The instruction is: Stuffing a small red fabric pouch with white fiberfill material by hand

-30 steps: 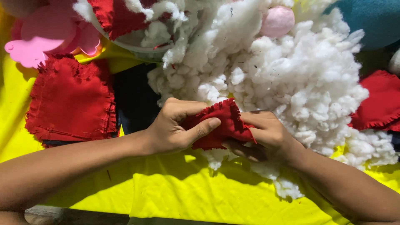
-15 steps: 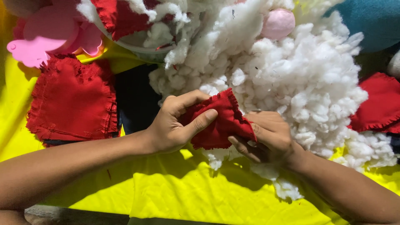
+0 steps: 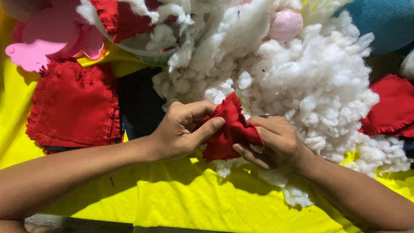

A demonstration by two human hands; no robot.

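Honestly, only one view to go on, the head camera, looking straight down.

Saw the left hand (image 3: pixel 179 133) and right hand (image 3: pixel 276 144) both clamped on a small red fabric pouch (image 3: pixel 228 129), held between them just above the yellow cloth (image 3: pixel 172 203) and right against the front edge of a big heap of white stuffing (image 3: pixel 310 86). Left thumb pressed flat across the pouch's face, left fingers (image 3: pixel 189 110) curled over its top edge. Right fingers (image 3: pixel 258 155) folded underneath and around the pouch's right side, bits of white fluff touching them.

Looked like stuffing work, so, as a guess: best done by keeping the opening pinched wide with one hand, feeding small tufts rather than big clumps, and pushing into the corners first.

Pose-wise: both forearms came in low from the bottom corners, wrists angled inward, knuckles up.

Also around: a flat red fabric square (image 3: pixel 73 105) well to the left, a pink flower-shaped piece (image 3: pixel 51 39) above it, more red fabric (image 3: pixel 392 108) at the far right.
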